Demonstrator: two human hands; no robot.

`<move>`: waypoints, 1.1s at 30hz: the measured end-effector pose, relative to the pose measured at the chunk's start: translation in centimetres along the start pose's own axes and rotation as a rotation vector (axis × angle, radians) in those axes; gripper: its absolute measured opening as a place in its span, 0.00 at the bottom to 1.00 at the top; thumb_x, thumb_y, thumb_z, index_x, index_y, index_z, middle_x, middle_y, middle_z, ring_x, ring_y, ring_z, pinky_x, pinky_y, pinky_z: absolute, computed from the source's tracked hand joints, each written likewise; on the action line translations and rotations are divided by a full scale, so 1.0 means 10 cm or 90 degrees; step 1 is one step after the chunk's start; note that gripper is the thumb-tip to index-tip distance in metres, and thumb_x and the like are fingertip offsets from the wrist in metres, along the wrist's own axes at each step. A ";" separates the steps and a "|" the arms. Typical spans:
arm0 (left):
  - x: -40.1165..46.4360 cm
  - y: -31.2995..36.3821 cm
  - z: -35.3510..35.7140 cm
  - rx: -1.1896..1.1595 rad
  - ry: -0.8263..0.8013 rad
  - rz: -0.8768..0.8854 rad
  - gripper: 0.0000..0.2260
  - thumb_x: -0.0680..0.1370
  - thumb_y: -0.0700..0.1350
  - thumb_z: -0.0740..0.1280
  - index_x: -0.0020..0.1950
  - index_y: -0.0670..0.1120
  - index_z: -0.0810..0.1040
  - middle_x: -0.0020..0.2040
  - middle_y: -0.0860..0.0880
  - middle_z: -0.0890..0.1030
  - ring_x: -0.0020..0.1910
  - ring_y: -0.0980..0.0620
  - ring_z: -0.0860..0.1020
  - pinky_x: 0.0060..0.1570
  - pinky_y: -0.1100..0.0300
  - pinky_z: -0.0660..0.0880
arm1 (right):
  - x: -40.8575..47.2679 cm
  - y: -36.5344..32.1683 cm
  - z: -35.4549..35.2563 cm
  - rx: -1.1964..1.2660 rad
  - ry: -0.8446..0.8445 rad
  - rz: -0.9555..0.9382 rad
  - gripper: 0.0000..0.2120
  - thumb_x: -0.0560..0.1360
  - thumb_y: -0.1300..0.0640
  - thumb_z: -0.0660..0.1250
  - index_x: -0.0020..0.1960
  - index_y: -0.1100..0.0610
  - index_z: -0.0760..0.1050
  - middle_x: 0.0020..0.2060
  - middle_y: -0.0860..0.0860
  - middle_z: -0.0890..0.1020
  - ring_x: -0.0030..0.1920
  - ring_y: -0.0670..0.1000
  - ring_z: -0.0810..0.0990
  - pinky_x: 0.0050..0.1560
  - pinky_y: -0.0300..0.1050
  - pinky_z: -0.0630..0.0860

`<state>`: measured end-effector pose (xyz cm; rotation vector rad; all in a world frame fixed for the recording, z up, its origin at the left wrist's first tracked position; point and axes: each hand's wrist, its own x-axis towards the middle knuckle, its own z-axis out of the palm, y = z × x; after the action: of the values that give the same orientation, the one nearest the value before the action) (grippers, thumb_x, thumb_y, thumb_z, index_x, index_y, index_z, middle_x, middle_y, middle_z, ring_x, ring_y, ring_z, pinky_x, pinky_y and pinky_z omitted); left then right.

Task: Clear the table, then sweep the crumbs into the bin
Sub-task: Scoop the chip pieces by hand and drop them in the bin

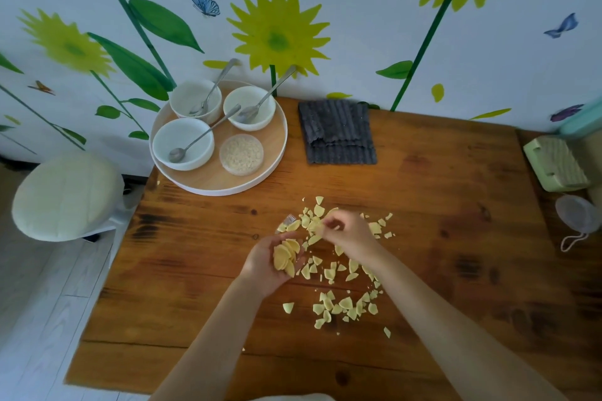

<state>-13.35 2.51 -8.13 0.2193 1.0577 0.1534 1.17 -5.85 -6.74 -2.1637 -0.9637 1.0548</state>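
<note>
Table (423, 192): wooden, set against a flowered wall.
Chips (338, 303): pale yellow broken pieces scattered mid-table, around and between both hands.
Left hand (270, 262): palm up, fingers cupped round a stack of chips.
Right hand (350, 233): just beside the left, fingertips pinching one chip above the pile.
Tray (277, 146): round, at the far left corner; holds three white bowls (182, 140), each with a spoon, and a small dish of grains (241, 154).
Cloth (338, 133): dark, folded, right of the tray.
Stool (65, 195): left of the table.
</note>
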 end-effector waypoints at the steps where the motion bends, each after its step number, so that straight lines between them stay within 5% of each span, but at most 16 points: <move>1: 0.02 -0.01 0.04 0.005 -0.010 -0.010 0.15 0.80 0.43 0.53 0.49 0.39 0.78 0.44 0.41 0.78 0.42 0.47 0.76 0.42 0.53 0.77 | -0.05 -0.07 0.02 0.030 -0.048 -0.024 0.09 0.74 0.53 0.67 0.52 0.56 0.77 0.43 0.44 0.77 0.37 0.42 0.74 0.38 0.31 0.69; 3: 0.05 -0.03 0.11 0.009 -0.020 -0.028 0.16 0.80 0.44 0.52 0.51 0.39 0.78 0.45 0.41 0.78 0.43 0.46 0.76 0.44 0.52 0.75 | -0.06 -0.07 0.03 0.035 -0.026 -0.032 0.06 0.74 0.54 0.67 0.50 0.54 0.77 0.41 0.44 0.78 0.35 0.44 0.74 0.38 0.35 0.71; 6: 0.08 -0.02 0.15 0.010 -0.005 -0.038 0.14 0.80 0.43 0.55 0.46 0.38 0.78 0.44 0.41 0.78 0.41 0.47 0.77 0.34 0.57 0.79 | 0.03 0.15 -0.12 -0.023 0.113 0.045 0.09 0.77 0.55 0.63 0.51 0.59 0.77 0.34 0.45 0.77 0.29 0.45 0.72 0.29 0.31 0.66; 9: 0.09 0.01 0.12 0.037 0.025 -0.026 0.12 0.79 0.40 0.57 0.43 0.38 0.77 0.36 0.42 0.79 0.36 0.49 0.77 0.27 0.63 0.77 | 0.05 0.45 -0.31 -0.080 0.195 0.134 0.09 0.78 0.62 0.59 0.53 0.59 0.77 0.46 0.48 0.80 0.36 0.45 0.75 0.32 0.29 0.65; 16: 0.12 0.02 0.13 0.051 0.051 -0.024 0.11 0.79 0.41 0.58 0.41 0.38 0.76 0.31 0.43 0.80 0.35 0.49 0.76 0.26 0.63 0.76 | -0.08 0.71 -0.30 -0.117 0.095 0.177 0.05 0.75 0.62 0.65 0.48 0.55 0.78 0.47 0.49 0.81 0.48 0.47 0.78 0.49 0.38 0.72; 19: 0.11 0.01 0.13 0.060 0.052 -0.018 0.11 0.79 0.40 0.58 0.41 0.39 0.77 0.35 0.43 0.78 0.31 0.50 0.77 0.26 0.63 0.76 | -0.13 0.73 -0.20 -0.128 0.088 0.198 0.06 0.74 0.60 0.67 0.50 0.53 0.76 0.47 0.48 0.80 0.45 0.47 0.78 0.44 0.40 0.74; 23: 0.08 -0.02 0.13 0.079 0.057 -0.019 0.10 0.78 0.40 0.60 0.41 0.39 0.77 0.34 0.43 0.79 0.29 0.50 0.78 0.26 0.63 0.77 | -0.11 0.72 -0.19 -0.133 0.229 0.211 0.13 0.75 0.58 0.65 0.59 0.53 0.71 0.48 0.47 0.77 0.42 0.47 0.76 0.39 0.41 0.74; 27: 0.07 -0.06 0.08 0.093 0.065 -0.017 0.11 0.79 0.41 0.60 0.41 0.40 0.78 0.31 0.44 0.80 0.32 0.50 0.78 0.27 0.63 0.77 | -0.02 0.73 -0.24 -0.151 0.269 0.200 0.17 0.77 0.56 0.63 0.66 0.52 0.68 0.56 0.52 0.78 0.51 0.50 0.78 0.43 0.43 0.74; 33: 0.04 -0.11 0.06 0.089 0.059 -0.011 0.12 0.79 0.41 0.58 0.42 0.39 0.78 0.30 0.43 0.80 0.29 0.50 0.78 0.27 0.63 0.77 | 0.09 0.75 -0.22 -0.211 0.245 0.195 0.12 0.77 0.56 0.63 0.60 0.51 0.72 0.54 0.52 0.78 0.44 0.49 0.77 0.35 0.40 0.69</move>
<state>-12.64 1.52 -8.48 0.3314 1.1632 0.0755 6.14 -9.95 -11.27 -2.7229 -0.6752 0.5921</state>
